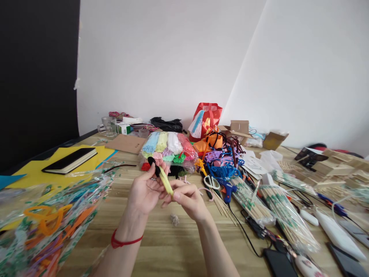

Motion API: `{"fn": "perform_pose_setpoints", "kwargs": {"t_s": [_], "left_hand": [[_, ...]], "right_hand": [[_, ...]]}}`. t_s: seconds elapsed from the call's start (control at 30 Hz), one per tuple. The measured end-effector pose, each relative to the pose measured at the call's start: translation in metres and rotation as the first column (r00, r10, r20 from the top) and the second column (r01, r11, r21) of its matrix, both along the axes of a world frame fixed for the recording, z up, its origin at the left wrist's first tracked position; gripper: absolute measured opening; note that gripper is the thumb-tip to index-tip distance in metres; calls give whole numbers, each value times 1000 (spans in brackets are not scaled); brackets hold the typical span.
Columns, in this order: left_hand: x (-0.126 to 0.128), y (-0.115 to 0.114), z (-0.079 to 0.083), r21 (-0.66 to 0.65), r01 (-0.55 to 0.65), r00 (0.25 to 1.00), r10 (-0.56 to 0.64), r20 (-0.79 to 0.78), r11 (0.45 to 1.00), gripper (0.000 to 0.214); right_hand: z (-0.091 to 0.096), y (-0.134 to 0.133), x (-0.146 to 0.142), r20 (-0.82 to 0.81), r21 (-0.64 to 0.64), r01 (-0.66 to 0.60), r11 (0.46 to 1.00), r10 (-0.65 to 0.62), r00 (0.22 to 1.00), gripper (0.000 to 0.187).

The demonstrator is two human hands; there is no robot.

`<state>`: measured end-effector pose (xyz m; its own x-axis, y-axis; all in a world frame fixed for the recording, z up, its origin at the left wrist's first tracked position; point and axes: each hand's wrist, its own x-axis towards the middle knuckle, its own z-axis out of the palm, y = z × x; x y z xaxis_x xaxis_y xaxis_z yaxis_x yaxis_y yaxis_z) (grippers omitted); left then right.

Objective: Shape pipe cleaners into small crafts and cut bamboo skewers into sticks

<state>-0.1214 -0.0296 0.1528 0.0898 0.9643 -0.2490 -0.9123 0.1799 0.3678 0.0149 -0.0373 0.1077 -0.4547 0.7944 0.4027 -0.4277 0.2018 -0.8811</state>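
Note:
My left hand (147, 188) is closed on the black fuzzy end of a small yellow-and-black craft piece (165, 181), palm turned partly up. The yellow part is a narrow strip, slanting down to the right above the table. At its lower tip, my right hand (187, 198) pinches it between thumb and fingers. Some of the fingers overlap, so part of the piece is hidden. Just behind the hands lies a clear bag of coloured fuzzy craft bundles (170, 148). On the wood below sits a small greyish tuft (174, 219).
Packets of coloured pipe cleaners (72, 215) spread over the left, near a black notebook (70, 160) on yellow paper. To the right are white-handled scissors (211, 182), a blue glue gun (228, 190) with a cord, and bagged wooden sticks (288, 215). A red bag (211, 119) stands behind.

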Motion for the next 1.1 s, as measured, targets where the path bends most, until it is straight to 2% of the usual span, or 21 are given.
{"fn": "perform_pose_setpoints", "kwargs": {"t_s": [0.07,0.2,0.3,0.43,0.67,0.73,0.83,0.93,1.1], "left_hand": [[0,0,0,7,10,1000,-10,-9,1000,22],[2,2,-1,16,-87,995,86,43,996,24],[8,5,-5,38,-115,992,113,59,993,25],[17,7,-12,68,-115,993,115,5,991,26],[11,10,-14,122,-96,995,96,7,988,27],[9,12,-16,121,-56,998,55,11,991,25],[10,13,-19,125,-7,1000,8,-7,992,21],[13,12,-20,127,-1,1000,3,-14,992,21],[17,7,-16,150,3,1000,-5,17,989,24]], "right_hand": [[2,-1,0,22,16,22,1000,-23,999,17],[0,2,-2,45,10,159,987,-159,986,15],[-4,6,-4,21,-111,187,976,-186,982,15],[-5,11,-4,-5,-270,227,936,-237,972,15],[-2,13,4,98,-363,96,927,-64,993,19],[-4,14,4,136,-356,133,925,-90,987,19],[-8,16,4,118,-328,234,915,-206,971,23],[-9,17,3,-19,-300,285,910,-305,952,27],[-10,13,1,-205,-214,287,934,-330,922,28]]}}
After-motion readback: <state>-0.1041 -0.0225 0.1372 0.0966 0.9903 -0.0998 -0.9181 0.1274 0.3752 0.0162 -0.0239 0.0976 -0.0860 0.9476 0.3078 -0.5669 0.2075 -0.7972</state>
